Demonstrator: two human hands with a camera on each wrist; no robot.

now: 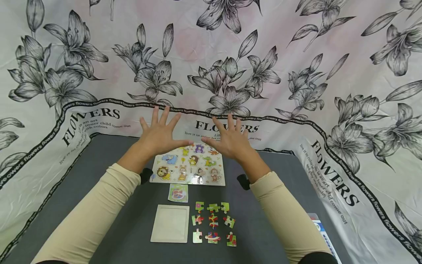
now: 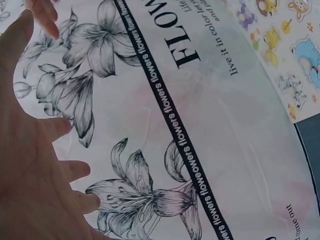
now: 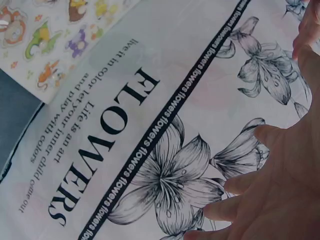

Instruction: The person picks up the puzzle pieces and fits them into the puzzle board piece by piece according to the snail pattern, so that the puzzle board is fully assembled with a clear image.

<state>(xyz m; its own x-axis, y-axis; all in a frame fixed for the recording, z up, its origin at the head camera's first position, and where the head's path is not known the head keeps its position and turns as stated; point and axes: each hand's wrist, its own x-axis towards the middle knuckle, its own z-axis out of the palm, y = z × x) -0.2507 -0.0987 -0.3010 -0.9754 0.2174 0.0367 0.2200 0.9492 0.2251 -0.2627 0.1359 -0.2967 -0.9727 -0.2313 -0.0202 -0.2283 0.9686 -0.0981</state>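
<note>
Both hands are raised with fingers spread, above the far part of the grey table. My left hand (image 1: 157,136) holds nothing, and neither does my right hand (image 1: 232,141); their thumbs point toward each other with a small gap. Below and behind them lies an animal picture board (image 1: 188,167). Nearer on the table are a small picture card (image 1: 178,193), a square pale tray (image 1: 170,224) and several loose jigsaw pieces (image 1: 213,222) laid out in rows. In the wrist views, the left palm (image 2: 30,170) and right palm (image 3: 280,190) show straight fingers.
A white cloth (image 1: 184,73) printed with flowers hangs behind the table and drapes around its sides. At the right table edge, partly hidden by the right sleeve, lies a blue and white flat item (image 1: 324,234).
</note>
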